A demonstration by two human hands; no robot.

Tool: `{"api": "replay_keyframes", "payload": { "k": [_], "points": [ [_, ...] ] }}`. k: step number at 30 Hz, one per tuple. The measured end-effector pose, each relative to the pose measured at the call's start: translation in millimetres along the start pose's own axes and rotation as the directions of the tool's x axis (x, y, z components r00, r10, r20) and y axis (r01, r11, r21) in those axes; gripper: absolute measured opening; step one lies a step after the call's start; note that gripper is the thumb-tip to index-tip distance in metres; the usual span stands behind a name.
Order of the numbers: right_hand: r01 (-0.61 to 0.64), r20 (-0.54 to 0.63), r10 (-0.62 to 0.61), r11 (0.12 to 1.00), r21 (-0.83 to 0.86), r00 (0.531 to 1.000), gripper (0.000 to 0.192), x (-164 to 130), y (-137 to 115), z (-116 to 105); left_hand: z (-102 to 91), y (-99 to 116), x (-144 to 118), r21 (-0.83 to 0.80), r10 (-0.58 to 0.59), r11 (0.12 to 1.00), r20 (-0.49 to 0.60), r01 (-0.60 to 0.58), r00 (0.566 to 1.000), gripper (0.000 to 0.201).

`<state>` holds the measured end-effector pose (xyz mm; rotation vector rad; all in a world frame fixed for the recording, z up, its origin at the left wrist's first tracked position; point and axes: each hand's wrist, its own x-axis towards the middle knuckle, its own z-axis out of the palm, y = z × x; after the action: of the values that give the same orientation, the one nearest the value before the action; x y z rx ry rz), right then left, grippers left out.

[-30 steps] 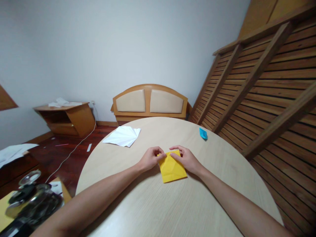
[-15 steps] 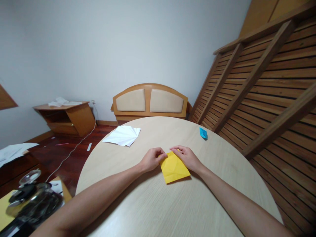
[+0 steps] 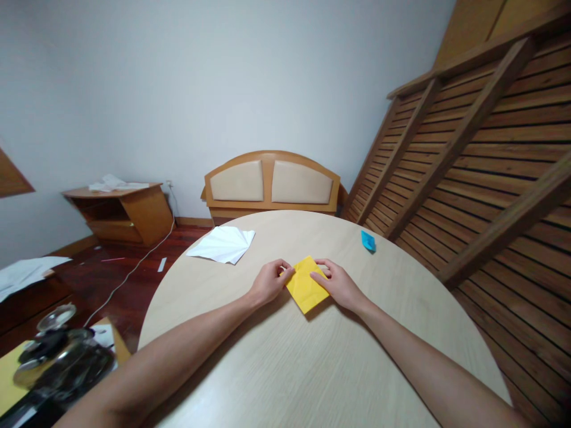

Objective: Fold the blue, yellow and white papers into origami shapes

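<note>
— What's closest to me on this feed?

— Bottom left, I see a clutter of dark metal and glass things (image 3: pixel 53 356), too blurred to name. Then my two forearms run up over the round pale wooden table (image 3: pixel 276 368).

— And my hands?

— My left hand (image 3: pixel 267 282) is curled, thumb and fingertips pinched on the left corner of the yellow folded paper (image 3: pixel 306 285). My right hand (image 3: pixel 339 285) is curled too, fingertips pressed on the paper's right edge, thumb over the top. Both hands grip it; neither is spread flat.

— Where does the paper sit?

— Between my hands, near the middle of the table, turned like a diamond. Its near corner looks to rest on the tabletop; I cannot tell whether the far part is lifted.

— Farther out?

— A pleated white paper sheet (image 3: pixel 222 244) lies near the table's far left edge, well apart from my hands. A small blue folded paper (image 3: pixel 367 241) sits near the far right edge. Beyond the table I see a wooden headboard with two padded panels (image 3: pixel 271 184) against the wall, a low wooden cabinet (image 3: pixel 120 214) to the left, and slatted wooden panels (image 3: pixel 482 166) on the right.
</note>
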<state>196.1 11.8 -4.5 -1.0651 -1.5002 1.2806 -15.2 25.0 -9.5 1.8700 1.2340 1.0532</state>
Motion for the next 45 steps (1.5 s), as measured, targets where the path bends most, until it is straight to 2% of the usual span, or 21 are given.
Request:
{"api": "replay_keyframes", "payload": {
  "k": [5, 8, 11, 13, 16, 18, 21, 24, 27, 30, 34, 38, 41, 45],
  "points": [
    [0.030, -0.031, -0.036, 0.985, -0.168, 0.999, 0.036, 3.0, 6.3, -6.8, -3.7, -1.9, -0.8, 0.171, 0.012, 0.985, -0.052, -0.003, 0.999, 0.026],
    [0.063, -0.075, -0.096, 0.929, -0.364, 0.993, 0.035, 4.4, 13.0, -12.9, -6.2, 0.0, -4.2, 0.291, 0.205, 0.939, -0.053, -0.182, 0.977, 0.027],
    [0.075, -0.107, -0.157, 0.837, -0.542, 0.982, 0.033, 5.9, 18.2, -17.4, -5.4, 2.2, -8.9, 0.313, 0.399, 0.849, 0.150, -0.426, 0.905, 0.032],
    [0.100, -0.113, -0.215, 0.777, -0.621, 0.970, 0.030, 6.5, 19.2, -18.5, -2.6, 1.8, -11.9, 0.311, 0.416, 0.813, 0.282, -0.492, 0.865, 0.042],
    [0.217, -0.043, -0.358, 0.654, -0.725, 0.933, 0.027, 5.1, 17.2, -15.6, 2.2, -1.2, -14.7, 0.355, 0.368, 0.794, 0.366, -0.494, 0.855, 0.058],
    [0.307, 0.069, -0.401, 0.568, -0.764, 0.913, 0.029, 2.3, 15.1, -10.5, 3.6, -2.7, -15.1, 0.381, 0.333, 0.790, 0.390, -0.480, 0.858, 0.060],
    [0.389, 0.252, -0.319, 0.507, -0.769, 0.914, 0.040, -2.7, 15.1, -1.6, 2.5, -1.8, -14.5, 0.379, 0.319, 0.784, 0.434, -0.493, 0.842, 0.058],
    [0.343, 0.293, -0.178, 0.469, -0.814, 0.939, 0.053, -5.0, 19.0, 0.3, 0.1, 0.3, -14.1, 0.391, 0.296, 0.771, 0.480, -0.503, 0.826, 0.054],
    [0.255, 0.238, -0.094, 0.446, -0.858, 0.967, 0.059, -4.1, 21.9, -7.4, -1.8, 0.0, -14.4, 0.439, 0.261, 0.745, 0.501, -0.503, 0.825, 0.052],
    [0.242, 0.214, -0.114, 0.419, -0.875, 0.970, 0.055, -3.0, 19.5, -16.6, -3.1, -2.7, -14.3, 0.493, 0.218, 0.723, 0.503, -0.484, 0.837, 0.050],
    [0.366, 0.290, -0.242, 0.389, -0.846, 0.926, 0.041, -4.0, 11.0, -17.1, -5.5, -6.3, -12.8, 0.554, 0.159, 0.709, 0.477, -0.437, 0.864, 0.052],
    [0.479, 0.393, -0.278, 0.426, -0.767, 0.876, 0.037, -7.0, 3.6, -9.0, -8.3, -8.0, -11.0, 0.576, 0.141, 0.706, 0.456, -0.412, 0.879, 0.048],
    [0.490, 0.414, -0.261, 0.454, -0.744, 0.872, 0.037, -9.4, -0.9, -7.8, -8.6, -9.3, -8.2, 0.577, 0.198, 0.690, 0.430, -0.436, 0.881, 0.042],
    [0.497, 0.446, -0.222, 0.454, -0.740, 0.867, 0.043, -12.6, -6.1, -12.8, -7.1, -10.6, -3.6, 0.489, 0.367, 0.681, 0.416, -0.545, 0.832, 0.032]
  ]
}}
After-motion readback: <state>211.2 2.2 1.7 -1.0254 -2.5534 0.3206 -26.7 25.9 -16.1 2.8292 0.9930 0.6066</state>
